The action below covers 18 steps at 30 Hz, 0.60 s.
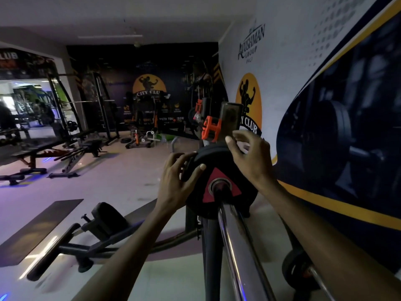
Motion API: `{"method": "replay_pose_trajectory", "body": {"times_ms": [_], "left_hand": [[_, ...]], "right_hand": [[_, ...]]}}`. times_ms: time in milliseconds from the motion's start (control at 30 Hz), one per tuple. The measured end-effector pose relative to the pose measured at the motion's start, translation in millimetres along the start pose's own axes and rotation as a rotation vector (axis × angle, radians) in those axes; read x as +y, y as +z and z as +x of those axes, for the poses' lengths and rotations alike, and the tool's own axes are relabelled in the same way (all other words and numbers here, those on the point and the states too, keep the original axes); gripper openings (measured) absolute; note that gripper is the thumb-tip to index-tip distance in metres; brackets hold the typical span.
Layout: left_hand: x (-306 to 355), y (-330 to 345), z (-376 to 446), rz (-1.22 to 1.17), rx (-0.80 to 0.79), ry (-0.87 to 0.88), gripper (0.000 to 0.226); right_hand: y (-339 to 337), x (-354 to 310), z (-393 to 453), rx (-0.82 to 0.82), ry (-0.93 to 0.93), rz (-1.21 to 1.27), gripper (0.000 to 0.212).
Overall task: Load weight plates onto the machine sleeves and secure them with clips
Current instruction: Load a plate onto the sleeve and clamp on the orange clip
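One round black rubber weight plate with a red triangular centre mark (219, 181) sits on the polished chrome machine sleeve (236, 246), which passes through the plate's steel-ringed bore and runs toward 6 o'clock. No container is in view; the sleeve is the only carrier, and it holds this one plate.

The left hand (175, 181) rests at 9 o'clock on the plate. Its fingers (184, 156) are spread and curl over the upper left rim, and the thumb (198, 169) lies flat on the plate face.

The right hand (249, 157) is at 1 o'clock from the plate, just above its upper right rim. Its fingers (243, 134) are loosely curled and apart, gripping nothing; contact with the rim cannot be confirmed.

Two orange plastic collar clips are visible. The nearer orange clip (210, 128) sits at 12 o'clock above the plate, beside a dark upright post end (231, 118). The farther orange clip (198, 107) sits beyond it, at 11 o'clock.

One second, smaller black plate (296, 268) sits on a lower chrome bar (321, 283) at 4 o'clock, near the printed wall banner (325, 105).

One black padded bench (39, 148) stands well apart at 9 o'clock on the floor.
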<state>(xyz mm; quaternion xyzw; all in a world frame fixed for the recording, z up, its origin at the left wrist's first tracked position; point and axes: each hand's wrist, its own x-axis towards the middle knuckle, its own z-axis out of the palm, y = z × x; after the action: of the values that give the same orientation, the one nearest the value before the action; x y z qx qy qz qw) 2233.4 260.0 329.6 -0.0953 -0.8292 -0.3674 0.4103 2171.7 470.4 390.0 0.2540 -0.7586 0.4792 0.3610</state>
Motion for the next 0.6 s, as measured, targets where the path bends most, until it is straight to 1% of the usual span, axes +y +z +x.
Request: {"method": "replay_pose_trajectory", "body": {"times_ms": [67,133,200,300,333,433,500,533,600], "left_hand": [[0.2,0.0,4.8,0.003,0.018,0.016,0.041],[-2.4,0.1,8.7,-0.001,0.026,0.027,0.036],[-6.4,1.8,8.8,0.014,0.025,0.037,0.034],[-10.6,3.8,9.3,0.031,0.03,0.041,0.032],[-11.5,4.9,9.4,0.031,0.036,0.032,0.033],[-12.8,7.8,8.7,0.038,0.057,0.016,0.043],[-12.8,8.9,7.9,0.043,0.055,0.011,0.047],[-12.3,8.7,7.7,0.051,0.055,0.013,0.047],[-10.9,7.6,7.7,0.05,0.053,0.012,0.049]], "right_hand": [[12.5,-5.2,29.7,-0.074,0.076,-0.05,0.034],[25.9,-4.2,55.6,-0.142,0.184,-0.109,0.038],[36.3,0.3,76.3,-0.192,0.275,-0.16,0.04],[49.2,4.4,103.4,-0.242,0.449,-0.141,0.044],[54.6,8.5,109.9,-0.267,0.479,-0.149,0.047],[72.2,17.7,120.7,-0.337,0.506,-0.183,0.057],[83.9,20.8,124.1,-0.339,0.512,-0.21,0.065],[89.8,21.5,125.5,-0.334,0.512,-0.216,0.067],[98.5,22.6,129.5,-0.325,0.536,-0.184,0.062]]}}
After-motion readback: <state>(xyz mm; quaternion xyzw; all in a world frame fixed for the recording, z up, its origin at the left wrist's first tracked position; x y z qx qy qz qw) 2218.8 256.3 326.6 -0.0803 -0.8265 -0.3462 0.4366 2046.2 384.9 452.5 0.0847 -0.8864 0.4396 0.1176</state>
